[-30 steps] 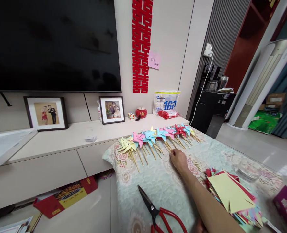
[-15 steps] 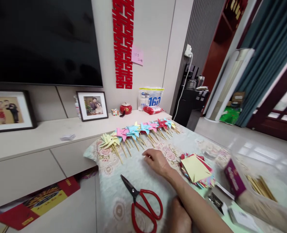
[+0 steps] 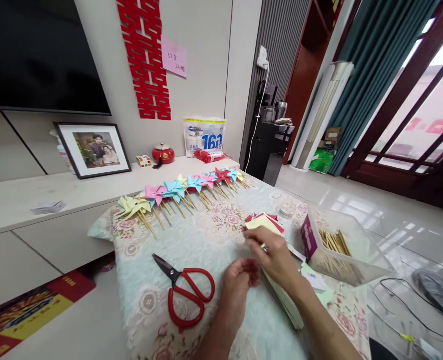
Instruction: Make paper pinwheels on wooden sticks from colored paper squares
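My right hand (image 3: pixel 272 252) is over the near edge of a pile of coloured paper squares (image 3: pixel 265 223), a pale yellow sheet on top. Its fingers are loosely bent with a gap between them, and no held thing shows. To its left, my left hand (image 3: pixel 240 282) is just above the cloth, fingers half curled and apart, with nothing visible in it. Red-handled scissors (image 3: pixel 186 287) lie left of that hand, blades pointing away. Paper pinwheels on sticks (image 3: pixel 174 190) lie in a row along the table's far side.
A clear plastic box (image 3: pixel 356 250) holding thin sticks (image 3: pixel 336 242) stands at the right. Pale green paper (image 3: pixel 287 300) lies beside my right forearm. A flowered cloth (image 3: pixel 150 320) covers the table. Behind it, a white cabinet (image 3: pixel 26 195) carries a framed photo (image 3: pixel 94 150) and a red pot (image 3: pixel 163 153).
My right hand has moved from near the pinwheels back to the paper pile. My left hand has come further into view. The view has turned to the right.
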A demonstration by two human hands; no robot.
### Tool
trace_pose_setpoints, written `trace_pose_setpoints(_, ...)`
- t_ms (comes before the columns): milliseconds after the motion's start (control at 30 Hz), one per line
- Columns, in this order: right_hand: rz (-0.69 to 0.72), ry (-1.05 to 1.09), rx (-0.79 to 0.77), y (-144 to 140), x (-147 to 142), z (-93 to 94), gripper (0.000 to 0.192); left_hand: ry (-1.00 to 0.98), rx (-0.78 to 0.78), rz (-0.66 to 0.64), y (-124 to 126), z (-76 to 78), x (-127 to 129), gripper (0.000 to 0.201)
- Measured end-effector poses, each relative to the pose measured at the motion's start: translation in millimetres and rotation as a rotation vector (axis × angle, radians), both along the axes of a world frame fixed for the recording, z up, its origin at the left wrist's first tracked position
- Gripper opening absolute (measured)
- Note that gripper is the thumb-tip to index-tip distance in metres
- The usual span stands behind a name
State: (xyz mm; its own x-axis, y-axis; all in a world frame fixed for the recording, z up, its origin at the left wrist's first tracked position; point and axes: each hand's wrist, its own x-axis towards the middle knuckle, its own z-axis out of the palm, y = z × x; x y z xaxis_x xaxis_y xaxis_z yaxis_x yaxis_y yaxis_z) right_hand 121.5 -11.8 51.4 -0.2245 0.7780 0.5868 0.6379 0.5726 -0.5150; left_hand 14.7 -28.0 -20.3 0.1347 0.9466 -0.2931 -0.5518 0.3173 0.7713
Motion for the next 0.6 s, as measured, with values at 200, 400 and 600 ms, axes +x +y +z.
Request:
trace_pose_setpoints(200,-0.458,0.29,0.277,21,56,-27.6,0.019,0.289,0.132,0.0,-9,-13.2,3,0.031)
trace_pose_setpoints(400,-0.474,0.269,0.246,18,65,-23.6,0.02,0.645,0.234,-0.162,1,-11.1,6,0.034)
trace_pose_setpoints(600,-0.234,-0.015,-0.015,19,71,-32.2,0.029,0.944,0.541,-0.038,12,-17.1,-9,0.036)
